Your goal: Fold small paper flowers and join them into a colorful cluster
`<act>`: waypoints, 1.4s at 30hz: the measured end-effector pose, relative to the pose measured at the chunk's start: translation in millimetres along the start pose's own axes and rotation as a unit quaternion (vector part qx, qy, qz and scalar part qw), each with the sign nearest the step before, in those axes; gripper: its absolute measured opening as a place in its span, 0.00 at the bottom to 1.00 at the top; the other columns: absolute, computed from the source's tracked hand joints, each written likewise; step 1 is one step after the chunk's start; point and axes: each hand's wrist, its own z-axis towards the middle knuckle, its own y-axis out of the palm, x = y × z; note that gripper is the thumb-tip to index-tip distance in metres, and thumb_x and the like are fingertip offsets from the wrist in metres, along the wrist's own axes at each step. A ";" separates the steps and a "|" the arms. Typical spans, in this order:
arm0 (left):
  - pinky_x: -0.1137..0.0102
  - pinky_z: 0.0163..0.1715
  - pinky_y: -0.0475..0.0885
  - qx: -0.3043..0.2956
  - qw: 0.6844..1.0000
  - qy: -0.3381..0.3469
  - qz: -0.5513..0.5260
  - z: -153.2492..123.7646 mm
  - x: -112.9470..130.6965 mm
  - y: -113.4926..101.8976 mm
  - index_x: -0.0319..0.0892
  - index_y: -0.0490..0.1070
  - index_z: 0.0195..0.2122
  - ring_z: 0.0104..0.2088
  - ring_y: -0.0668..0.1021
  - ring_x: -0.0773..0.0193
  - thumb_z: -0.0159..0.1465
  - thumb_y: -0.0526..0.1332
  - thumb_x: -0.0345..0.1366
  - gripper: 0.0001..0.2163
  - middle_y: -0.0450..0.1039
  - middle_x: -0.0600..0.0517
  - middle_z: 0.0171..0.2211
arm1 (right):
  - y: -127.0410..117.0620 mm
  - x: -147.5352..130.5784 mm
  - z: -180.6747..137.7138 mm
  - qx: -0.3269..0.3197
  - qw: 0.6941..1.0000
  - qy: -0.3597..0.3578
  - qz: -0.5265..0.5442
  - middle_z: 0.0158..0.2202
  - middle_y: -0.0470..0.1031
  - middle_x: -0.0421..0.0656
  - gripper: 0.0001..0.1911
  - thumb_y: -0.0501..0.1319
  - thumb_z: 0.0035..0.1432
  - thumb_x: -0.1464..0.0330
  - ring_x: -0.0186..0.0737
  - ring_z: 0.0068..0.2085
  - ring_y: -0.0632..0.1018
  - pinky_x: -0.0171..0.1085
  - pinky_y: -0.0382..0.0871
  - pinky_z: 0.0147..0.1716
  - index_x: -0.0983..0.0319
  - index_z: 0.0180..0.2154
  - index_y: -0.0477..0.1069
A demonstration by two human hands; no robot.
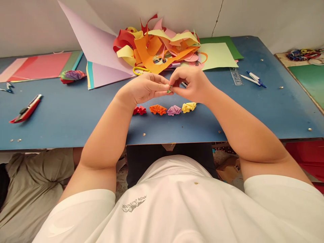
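at the centre of the frame a small green paper piece (169, 89) is almost wholly hidden between the fingertips of the left hand (144, 89) and right hand (192, 84). both are pinched tight on it, and its shape is hard to make out. just below, on the matte blue table (63, 118), four pleated pieces lie in a row: red fan (139, 110), orange fan (158, 109), purple fan (174, 110), yellow fan (189, 107). yellow scissors (140, 70) sit half buried under the curled scrap pile (159, 44) at upper centre.

Four paper fans (157, 109), two pens (256, 78), one cutter (26, 109).
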 end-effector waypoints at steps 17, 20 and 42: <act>0.67 0.74 0.89 0.088 0.986 0.016 -0.144 5.8 2.7 18.9 0.41 0.87 0.33 0.46 0.94 0.65 0.79 0.72 0.24 0.15 0.89 0.50 0.37 | 16.6 25.4 -2.9 0.122 0.992 0.013 -0.041 0.41 0.88 0.41 0.33 0.86 0.67 0.33 0.48 0.40 0.85 0.52 0.91 0.46 0.50 0.43 0.79; 0.66 0.70 0.90 0.071 0.987 0.021 -0.142 7.1 -2.7 21.9 0.41 0.89 0.39 0.49 0.94 0.63 0.79 0.75 0.27 0.09 0.92 0.48 0.43 | 20.9 25.0 -6.4 0.114 0.989 -0.008 -0.092 0.40 0.87 0.41 0.29 0.84 0.71 0.38 0.48 0.39 0.84 0.52 0.87 0.45 0.51 0.41 0.77; 0.61 0.64 0.93 0.017 0.994 0.102 -0.026 17.7 -15.3 12.0 0.47 0.85 0.48 0.44 0.95 0.65 0.79 0.75 0.38 0.03 0.91 0.54 0.46 | 18.1 24.1 -8.2 0.148 0.984 0.009 -0.096 0.45 0.94 0.43 0.21 0.70 0.86 0.41 0.51 0.43 0.94 0.55 0.99 0.54 0.46 0.64 0.83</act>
